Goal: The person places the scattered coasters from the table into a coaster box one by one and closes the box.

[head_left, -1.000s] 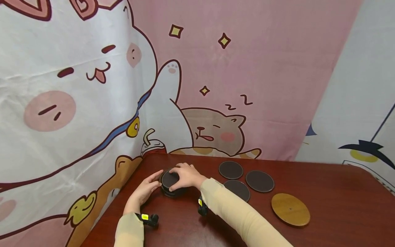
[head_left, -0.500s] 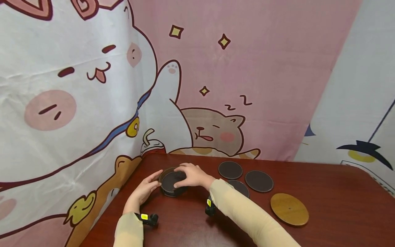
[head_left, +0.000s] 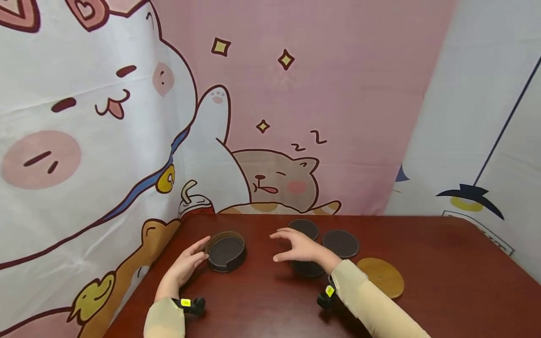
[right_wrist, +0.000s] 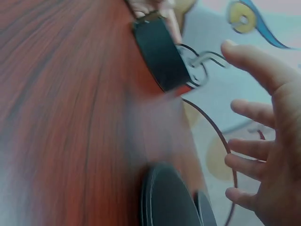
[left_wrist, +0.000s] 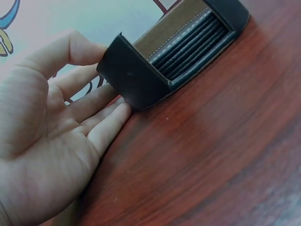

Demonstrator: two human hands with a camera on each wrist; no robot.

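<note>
The left hand [head_left: 185, 264], fingers loosely extended, touches the round, black leather-look holder [head_left: 237, 263] near the far left corner of the desk [head_left: 258, 305], its stitched brown lining [left_wrist: 170, 27] bordering stacked dark discs [left_wrist: 190, 45], while the free right hand [head_left: 299, 246], fingers spread, hovers near flat round coasters [head_left: 340, 244].

Indoor corner, screened by creased cartoon-printed cloth [head_left: 359, 94] that ran down the left side and across the top of the frame, a big white animal [head_left: 90, 77] at upper left, a dozing brown one [head_left: 279, 164] at centre. A glossy red-brown table [head_left: 262, 300] stood close against it in the lower half. Home, office or studio: could not tell which.
</note>
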